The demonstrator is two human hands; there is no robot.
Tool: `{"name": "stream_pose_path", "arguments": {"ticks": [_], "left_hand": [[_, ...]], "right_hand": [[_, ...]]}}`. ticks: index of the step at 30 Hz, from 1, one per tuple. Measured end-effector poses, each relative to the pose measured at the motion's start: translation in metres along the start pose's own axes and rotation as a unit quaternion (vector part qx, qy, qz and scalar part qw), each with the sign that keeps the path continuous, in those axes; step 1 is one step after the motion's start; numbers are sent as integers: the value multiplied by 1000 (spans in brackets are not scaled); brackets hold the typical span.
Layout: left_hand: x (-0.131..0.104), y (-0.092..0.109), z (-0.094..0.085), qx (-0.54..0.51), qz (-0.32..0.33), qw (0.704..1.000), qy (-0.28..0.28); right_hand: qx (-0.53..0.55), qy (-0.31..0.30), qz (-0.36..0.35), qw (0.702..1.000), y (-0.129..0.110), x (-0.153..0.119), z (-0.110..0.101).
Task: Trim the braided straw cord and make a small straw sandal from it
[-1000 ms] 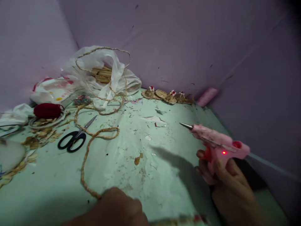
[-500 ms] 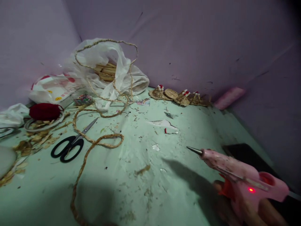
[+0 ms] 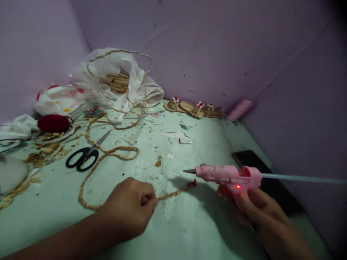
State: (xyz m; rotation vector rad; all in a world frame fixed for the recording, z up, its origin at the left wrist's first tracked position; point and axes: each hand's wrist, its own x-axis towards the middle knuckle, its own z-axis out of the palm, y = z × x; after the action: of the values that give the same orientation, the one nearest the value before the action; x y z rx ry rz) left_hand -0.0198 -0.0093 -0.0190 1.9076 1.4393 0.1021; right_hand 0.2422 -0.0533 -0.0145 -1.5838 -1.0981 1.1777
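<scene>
My left hand (image 3: pixel 132 206) is closed round a braided straw-coloured cord (image 3: pixel 173 194), whose short free end points right and is tied with dark red thread (image 3: pixel 192 183). The rest of the cord runs from behind my hand in loops across the table to the back. In my right hand (image 3: pixel 252 209) is a pink hot glue gun (image 3: pixel 222 174) with its red light lit. Its metal nozzle points left, just above and apart from the tied cord end. A long clear glue stick (image 3: pixel 300 177) sticks out of its back. Beyond my left hand lie black-handled scissors (image 3: pixel 86 157).
Several small woven hats (image 3: pixel 197 110) with red and white beads line the back wall. A plastic bag (image 3: pixel 132 76) with straw strips, a dark red yarn bundle (image 3: pixel 54 124) and scraps are at left. A dark flat phone-like object (image 3: pixel 252 159) lies behind the glue gun.
My left hand has come into view from below, holding the cord's tied end. The glue gun has moved left and up, now level, with its glue stick showing.
</scene>
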Motion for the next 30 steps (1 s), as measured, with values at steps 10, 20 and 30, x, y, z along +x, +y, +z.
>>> {"name": "stream_pose_path", "arguments": {"ticks": [10, 20, 30], "left_hand": [[14, 7, -14, -93, -6, 993, -79], [13, 7, -12, -94, -12, 994, -57], [14, 2, -8, -94, -7, 994, -49]], "right_hand": [[-184, 15, -112, 976, -11, -10, -11], [-146, 90, -114, 979, -7, -13, -31], [-142, 93, -107, 980, -15, -21, -28]]}}
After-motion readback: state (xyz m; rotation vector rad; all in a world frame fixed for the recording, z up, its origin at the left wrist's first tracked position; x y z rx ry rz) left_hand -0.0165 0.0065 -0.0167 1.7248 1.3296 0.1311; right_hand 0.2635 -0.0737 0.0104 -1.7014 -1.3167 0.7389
